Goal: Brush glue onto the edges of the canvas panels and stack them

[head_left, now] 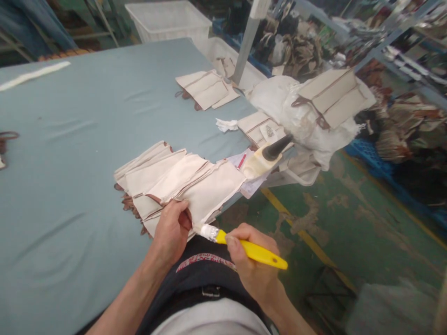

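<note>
My right hand (pixel 253 253) is closed round the yellow handle of a brush (pixel 251 249). Its pale bristles touch the near edge of the top cream fabric piece (pixel 213 188). That piece lies on a fanned stack of similar pieces (pixel 153 172) with brown edges, at the table's near edge. My left hand (pixel 173 228) pinches the stack's near edge, just left of the bristles; its fingertips are partly hidden. Beyond the stack's right end, a cream bottle (pixel 260 163) with a dark conical nozzle leans over a paper with a red pen (pixel 241 160).
The table (pixel 87 116) has a blue-green cover. More cream pieces (pixel 206 88) lie at its far right corner. White bins (pixel 167 21) stand behind, and a white bag (pixel 307 116) carries another piece at the right. A metal post (pixel 249 42) rises there. A person's legs (pixel 38 28) show far left.
</note>
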Tool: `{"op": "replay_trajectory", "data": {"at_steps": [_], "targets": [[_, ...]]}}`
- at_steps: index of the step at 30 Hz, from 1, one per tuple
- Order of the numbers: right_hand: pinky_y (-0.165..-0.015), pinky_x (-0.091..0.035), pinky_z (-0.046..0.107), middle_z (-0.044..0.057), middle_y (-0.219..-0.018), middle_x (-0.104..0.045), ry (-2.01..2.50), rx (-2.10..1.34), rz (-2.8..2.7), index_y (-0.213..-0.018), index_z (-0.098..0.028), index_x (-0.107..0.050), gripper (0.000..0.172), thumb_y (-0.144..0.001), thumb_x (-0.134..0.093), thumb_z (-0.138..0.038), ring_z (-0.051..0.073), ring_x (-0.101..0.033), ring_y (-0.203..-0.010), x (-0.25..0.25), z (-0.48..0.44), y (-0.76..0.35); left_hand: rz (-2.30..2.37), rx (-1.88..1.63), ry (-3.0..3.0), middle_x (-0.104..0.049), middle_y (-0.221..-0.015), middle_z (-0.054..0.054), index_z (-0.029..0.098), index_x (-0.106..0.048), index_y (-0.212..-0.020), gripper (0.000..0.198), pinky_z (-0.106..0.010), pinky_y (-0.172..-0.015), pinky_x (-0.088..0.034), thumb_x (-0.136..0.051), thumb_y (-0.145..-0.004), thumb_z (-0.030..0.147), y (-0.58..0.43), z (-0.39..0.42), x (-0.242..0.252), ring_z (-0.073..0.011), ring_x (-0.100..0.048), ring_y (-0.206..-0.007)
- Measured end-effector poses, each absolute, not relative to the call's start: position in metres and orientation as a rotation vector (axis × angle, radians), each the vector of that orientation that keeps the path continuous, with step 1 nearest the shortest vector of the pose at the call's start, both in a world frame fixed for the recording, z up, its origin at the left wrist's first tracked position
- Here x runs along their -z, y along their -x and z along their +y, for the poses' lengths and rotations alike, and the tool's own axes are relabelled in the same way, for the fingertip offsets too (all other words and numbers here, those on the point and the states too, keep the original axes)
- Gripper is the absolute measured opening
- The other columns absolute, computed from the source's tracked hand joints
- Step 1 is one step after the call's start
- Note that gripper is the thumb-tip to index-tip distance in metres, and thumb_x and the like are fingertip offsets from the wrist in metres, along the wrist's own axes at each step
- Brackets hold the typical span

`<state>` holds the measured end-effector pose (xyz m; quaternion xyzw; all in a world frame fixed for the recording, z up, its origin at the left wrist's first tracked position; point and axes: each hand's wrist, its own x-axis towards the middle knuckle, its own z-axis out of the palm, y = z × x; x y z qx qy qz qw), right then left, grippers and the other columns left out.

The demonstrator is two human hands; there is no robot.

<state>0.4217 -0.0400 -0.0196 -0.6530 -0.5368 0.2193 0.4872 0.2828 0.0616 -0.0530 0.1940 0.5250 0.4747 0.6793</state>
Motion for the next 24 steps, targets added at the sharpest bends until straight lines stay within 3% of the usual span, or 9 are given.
{"op": "replay_trajectory", "data": {"at_steps": [6,12,17,24], "targets": [[-0.050,-0.049,0.024,-0.003,-0.057,-0.066,1.600,-0.618,-1.199,-0.072,-0.022,-0.070,0.027,-0.097,-0.066,-0.032,0.013,-0.059,-0.046,0.038,-0.041,-0.421,1.190,-1.026,-0.414,-0.057,-0.062,0.008,0.020,-0.060,-0.063,0.029,-0.015,-0.057,-0.051,-0.087,-0.058,0.026,-0.281,0.060,0.056,-0.0072,-0.054,-0.058],[-0.044,-0.042,0.022,-0.006,-0.053,-0.058,1.563,-0.856,-0.728,-0.073,-0.022,-0.066,0.033,-0.100,-0.070,-0.040,0.010,-0.051,-0.043,0.037,-0.052,-0.427,1.191,-0.886,-0.536,-0.064,-0.062,0.004,0.019,-0.067,-0.066,0.027,-0.021,-0.054,-0.047,-0.089,-0.065,0.034,-0.270,0.050,0.061,-0.0106,-0.053,-0.055],[-0.044,-0.044,0.021,-0.006,-0.057,-0.059,1.302,-0.819,-0.715,-0.087,-0.023,-0.071,0.027,-0.103,-0.070,-0.046,0.010,-0.052,-0.044,0.017,-0.030,-0.438,1.218,-0.809,-0.724,-0.060,-0.056,0.003,0.018,-0.071,-0.063,0.023,-0.024,-0.053,-0.042,-0.090,-0.068,0.031,-0.253,0.050,0.048,-0.0130,-0.050,-0.056],[-0.047,-0.046,0.023,-0.002,-0.064,-0.065,1.197,-0.991,-0.870,-0.092,-0.022,-0.074,0.033,-0.103,-0.068,-0.052,0.012,-0.058,-0.050,0.018,0.004,-0.429,1.167,-0.760,-0.946,-0.070,-0.067,-0.002,0.021,-0.077,-0.073,0.012,-0.030,-0.062,-0.052,-0.080,-0.075,0.032,-0.243,0.059,0.019,-0.0203,-0.058,-0.063]]}}
